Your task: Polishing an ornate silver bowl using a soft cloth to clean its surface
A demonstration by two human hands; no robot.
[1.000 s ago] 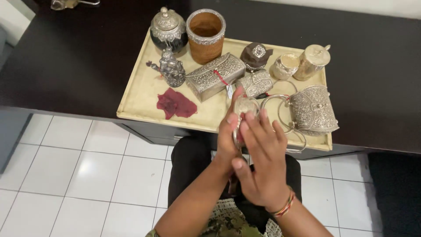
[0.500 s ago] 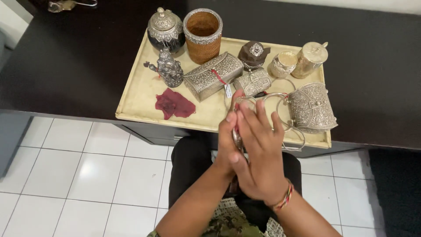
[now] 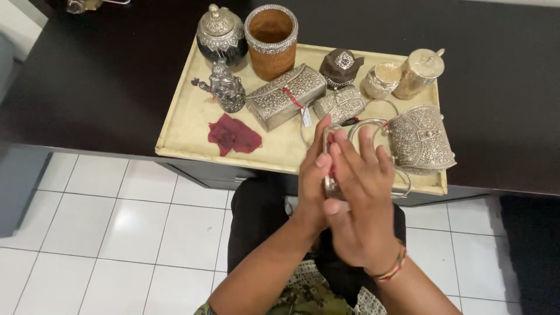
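Cream tray (image 3: pixel 186 125) on dark worktop (image 3: pixel 105 76): silverware, woven cup (image 3: pixel 271 41), red cloth (image 3: pixel 233 134). Left hand (image 3: pixel 315 181) and right hand (image 3: pixel 359 198), grip clasping small silver piece (image 3: pixel 331 185).

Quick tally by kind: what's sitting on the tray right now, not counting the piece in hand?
On the cream tray:
Embossed silver purses and clutches: 3
Lidded jars: 3
Open cups: 2
Figurine: 1
Red cloth: 1
Total: 10

Silver piece (image 3: pixel 330 157) more hidden between palms
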